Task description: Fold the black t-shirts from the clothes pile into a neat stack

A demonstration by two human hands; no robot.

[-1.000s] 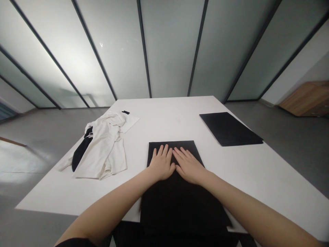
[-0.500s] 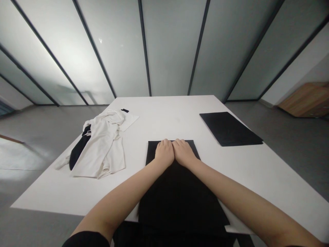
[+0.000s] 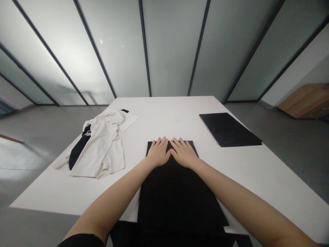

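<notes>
A long black folded piece (image 3: 177, 195), which looks like cloth, lies in front of me and runs down to the table's near edge. My left hand (image 3: 158, 152) rests flat on its far end with the fingers spread. Beside it, my right hand (image 3: 183, 152) also lies flat there, fingers apart, the two thumbs close together. Both sets of fingertips reach the black piece's far edge. Neither hand grips anything. The lower part of the black piece merges with dark clothing, so where it ends I cannot tell.
White garments (image 3: 102, 147) lie heaped on the left of the white table (image 3: 164, 120), with a black piece (image 3: 79, 151) partly under them. A flat black rectangular stack (image 3: 230, 129) lies near the right edge. A frosted glass wall (image 3: 169, 48) stands behind.
Both hands have opened from curled fingers, held together, to flat palms with spread fingers on the black piece. The garments and the black stack stay where they were.
</notes>
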